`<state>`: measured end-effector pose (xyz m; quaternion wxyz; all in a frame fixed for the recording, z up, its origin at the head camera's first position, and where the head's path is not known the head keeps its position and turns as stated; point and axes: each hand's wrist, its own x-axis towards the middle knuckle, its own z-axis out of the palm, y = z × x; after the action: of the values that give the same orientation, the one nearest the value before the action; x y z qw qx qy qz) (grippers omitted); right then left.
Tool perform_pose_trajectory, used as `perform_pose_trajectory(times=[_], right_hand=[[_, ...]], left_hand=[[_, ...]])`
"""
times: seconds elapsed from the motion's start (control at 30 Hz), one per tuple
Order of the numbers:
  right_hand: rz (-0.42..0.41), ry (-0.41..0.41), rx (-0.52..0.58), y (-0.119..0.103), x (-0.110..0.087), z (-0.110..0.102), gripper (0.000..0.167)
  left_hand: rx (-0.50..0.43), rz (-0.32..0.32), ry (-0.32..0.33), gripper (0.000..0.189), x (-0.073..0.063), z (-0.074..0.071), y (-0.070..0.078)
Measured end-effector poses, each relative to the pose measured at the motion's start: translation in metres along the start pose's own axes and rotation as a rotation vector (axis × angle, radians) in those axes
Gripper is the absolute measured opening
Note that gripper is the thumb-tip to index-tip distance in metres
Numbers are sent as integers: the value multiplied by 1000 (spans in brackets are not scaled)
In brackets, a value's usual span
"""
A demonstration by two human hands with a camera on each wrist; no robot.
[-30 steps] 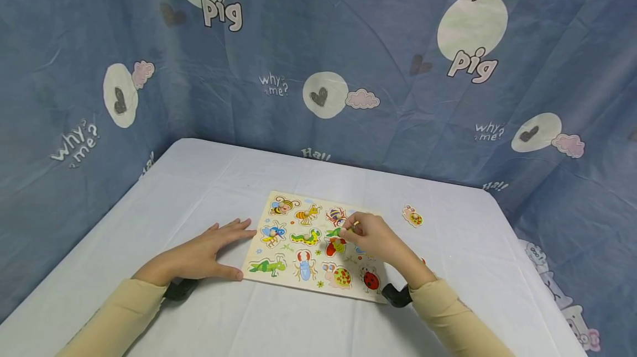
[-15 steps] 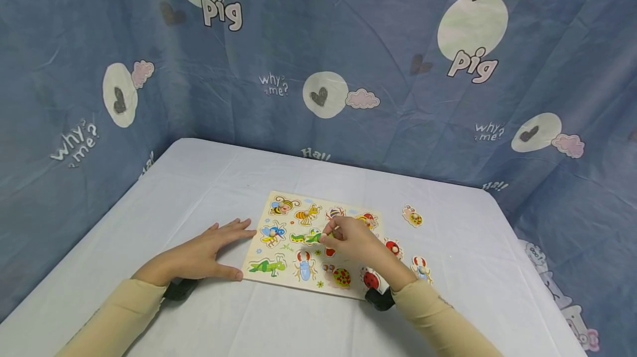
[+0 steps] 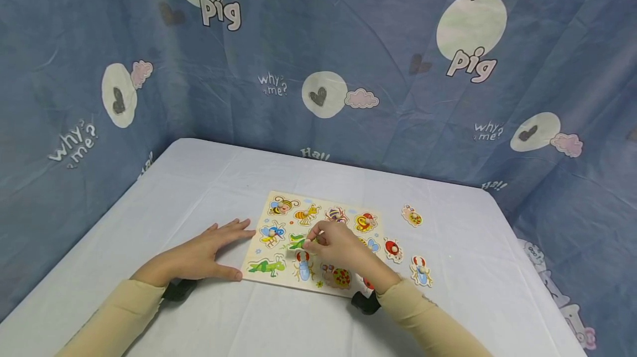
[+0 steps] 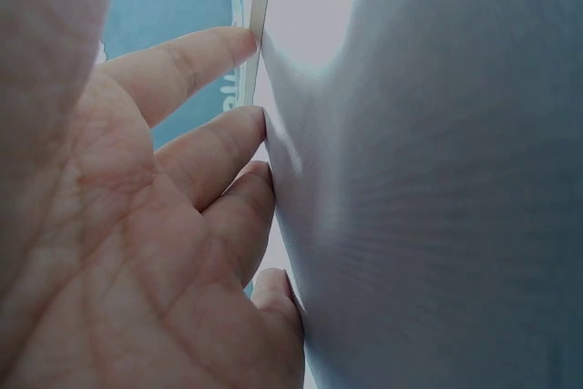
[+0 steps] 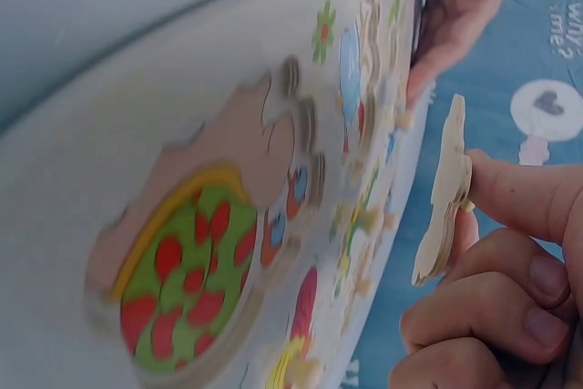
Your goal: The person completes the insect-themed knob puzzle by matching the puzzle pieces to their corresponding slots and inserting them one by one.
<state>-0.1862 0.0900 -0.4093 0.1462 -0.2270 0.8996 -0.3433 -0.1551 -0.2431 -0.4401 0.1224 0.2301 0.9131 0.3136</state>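
A wooden insect puzzle board [image 3: 286,281] lies on the white table. My right hand [image 3: 340,243] pinches a green insect puzzle piece [image 3: 296,243] between thumb and index finger, over the board's middle row. In the right wrist view that piece [image 5: 448,198] is seen edge-on, raised off the board, its printed face turned away. A printed green grasshopper [image 3: 267,266] shows at the board's near-left corner. My left hand [image 3: 204,252] lies flat at the board's left side, fingers spread, fingertips and thumb at its edge.
Right of the board lie three loose pieces: a snail [image 3: 412,215], a ladybug [image 3: 393,250] and a stag beetle [image 3: 421,271]. Several knobbed pieces, including a bee [image 3: 282,205], sit on the board. A patterned blue curtain [image 3: 398,125] hangs behind the table.
My right hand has moved left across the board with the green piece, uncovering the loose ladybug and stag beetle at the right. The left hand has stayed in place.
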Motion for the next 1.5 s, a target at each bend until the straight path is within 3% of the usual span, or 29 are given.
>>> perform_pose_trajectory(times=[1.07,1.5], right_hand=[[16,-78,-49,-38,18,47,16],[-37,-81,-117,-42,21,55,17]], left_hand=[[4,0,-9,97,1,-1,-2],[-1,13,-11,97,1,-1,-2]])
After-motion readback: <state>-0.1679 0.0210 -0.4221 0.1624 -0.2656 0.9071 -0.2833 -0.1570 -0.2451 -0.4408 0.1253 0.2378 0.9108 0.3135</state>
